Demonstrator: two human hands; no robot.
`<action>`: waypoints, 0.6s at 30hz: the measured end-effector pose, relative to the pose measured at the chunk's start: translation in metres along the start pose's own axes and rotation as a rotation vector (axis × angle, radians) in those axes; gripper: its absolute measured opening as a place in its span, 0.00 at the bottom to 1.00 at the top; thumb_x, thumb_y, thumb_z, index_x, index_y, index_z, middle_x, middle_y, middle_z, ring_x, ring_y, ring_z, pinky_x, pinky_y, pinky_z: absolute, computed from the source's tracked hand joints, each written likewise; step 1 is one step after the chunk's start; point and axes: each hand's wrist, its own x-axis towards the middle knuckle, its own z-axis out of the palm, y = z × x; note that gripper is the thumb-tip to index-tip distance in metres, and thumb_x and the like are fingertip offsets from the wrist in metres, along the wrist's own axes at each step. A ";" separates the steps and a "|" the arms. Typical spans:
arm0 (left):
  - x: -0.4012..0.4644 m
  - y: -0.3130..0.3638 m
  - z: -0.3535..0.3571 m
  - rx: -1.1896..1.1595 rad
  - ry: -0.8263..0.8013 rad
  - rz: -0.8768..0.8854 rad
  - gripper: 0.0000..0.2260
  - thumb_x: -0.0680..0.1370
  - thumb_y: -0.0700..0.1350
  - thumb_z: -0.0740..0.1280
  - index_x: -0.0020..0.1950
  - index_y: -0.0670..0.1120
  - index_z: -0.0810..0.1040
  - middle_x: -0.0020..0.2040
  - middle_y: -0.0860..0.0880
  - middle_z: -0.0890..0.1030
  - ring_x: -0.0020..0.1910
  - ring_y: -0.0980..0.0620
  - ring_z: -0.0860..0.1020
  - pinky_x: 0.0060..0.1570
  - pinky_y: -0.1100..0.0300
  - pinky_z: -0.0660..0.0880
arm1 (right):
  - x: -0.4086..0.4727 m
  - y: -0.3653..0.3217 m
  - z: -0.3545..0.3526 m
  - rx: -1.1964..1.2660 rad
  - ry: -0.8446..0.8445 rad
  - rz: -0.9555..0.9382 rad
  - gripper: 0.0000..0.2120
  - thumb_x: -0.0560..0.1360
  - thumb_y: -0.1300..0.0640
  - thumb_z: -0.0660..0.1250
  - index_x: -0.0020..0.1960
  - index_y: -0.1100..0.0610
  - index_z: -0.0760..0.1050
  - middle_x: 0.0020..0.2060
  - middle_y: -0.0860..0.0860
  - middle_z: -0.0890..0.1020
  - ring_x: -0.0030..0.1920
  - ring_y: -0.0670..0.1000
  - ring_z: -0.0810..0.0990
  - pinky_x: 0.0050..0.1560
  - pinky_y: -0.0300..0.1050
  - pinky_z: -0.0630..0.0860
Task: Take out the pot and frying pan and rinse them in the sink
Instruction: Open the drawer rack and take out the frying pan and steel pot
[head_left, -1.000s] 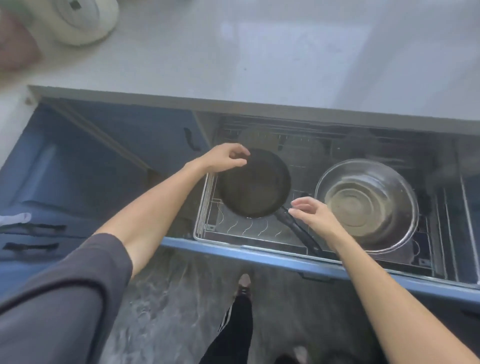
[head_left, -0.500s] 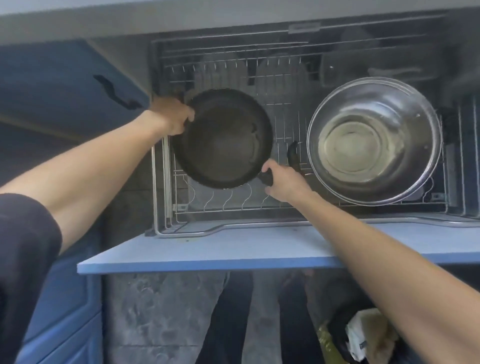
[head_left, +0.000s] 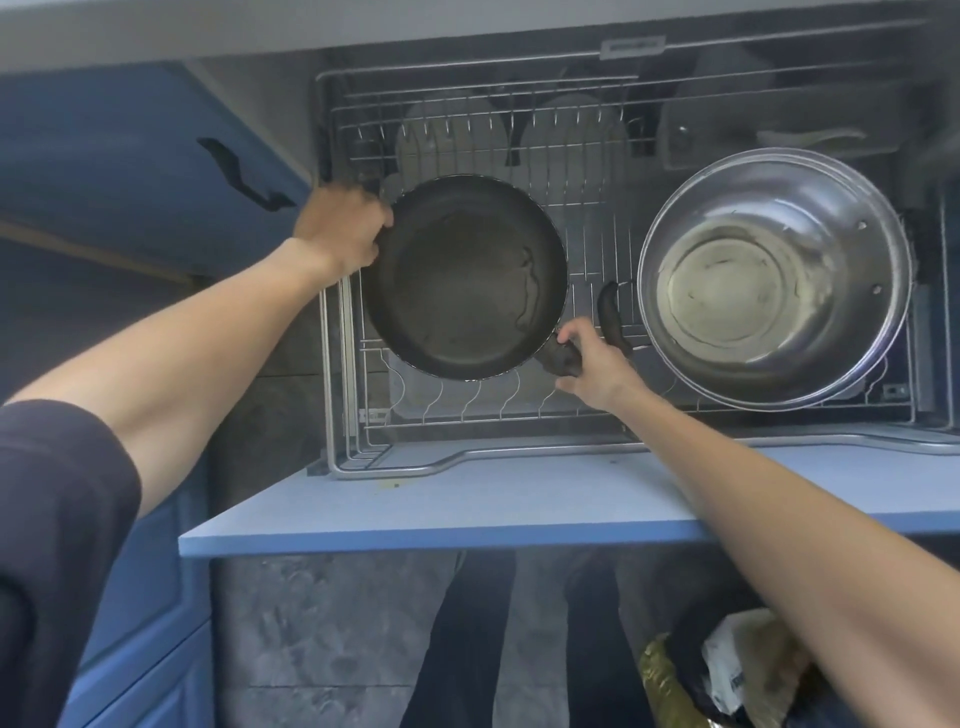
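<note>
Frying pan (head_left: 465, 275) sits over the left side of the pulled-out wire rack (head_left: 358, 457), both hands on it. Left hand (head_left: 340, 234) grips the far-left rim, fingers curled round the edge. Right hand (head_left: 597, 366) wraps the black handle (head_left: 561, 358) at the pan's lower right. Steel pot (head_left: 774, 275) sits in the rack's right side, just beside the pan, seemingly not touching it.

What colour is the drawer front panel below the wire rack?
Light blue drawer front panel, clearest in the head view.
</note>
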 end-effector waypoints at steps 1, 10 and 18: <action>0.000 0.001 0.002 -0.018 0.020 -0.021 0.17 0.74 0.41 0.69 0.63 0.45 0.77 0.60 0.41 0.79 0.58 0.39 0.76 0.57 0.47 0.73 | 0.001 0.002 0.001 0.002 0.002 -0.017 0.19 0.72 0.64 0.68 0.55 0.50 0.62 0.51 0.54 0.76 0.46 0.56 0.74 0.44 0.45 0.66; -0.009 -0.009 -0.029 -0.211 0.145 -0.110 0.17 0.75 0.43 0.67 0.64 0.47 0.76 0.61 0.41 0.78 0.62 0.39 0.73 0.57 0.45 0.71 | -0.006 0.001 -0.030 0.093 0.016 -0.182 0.20 0.69 0.61 0.72 0.57 0.51 0.68 0.47 0.56 0.80 0.44 0.53 0.75 0.42 0.37 0.69; -0.055 -0.010 -0.063 -0.370 0.165 -0.144 0.15 0.71 0.44 0.69 0.57 0.49 0.81 0.49 0.46 0.82 0.51 0.41 0.78 0.49 0.48 0.75 | -0.055 -0.012 -0.088 0.084 -0.091 -0.297 0.19 0.68 0.61 0.74 0.53 0.48 0.72 0.39 0.51 0.79 0.34 0.44 0.73 0.41 0.35 0.70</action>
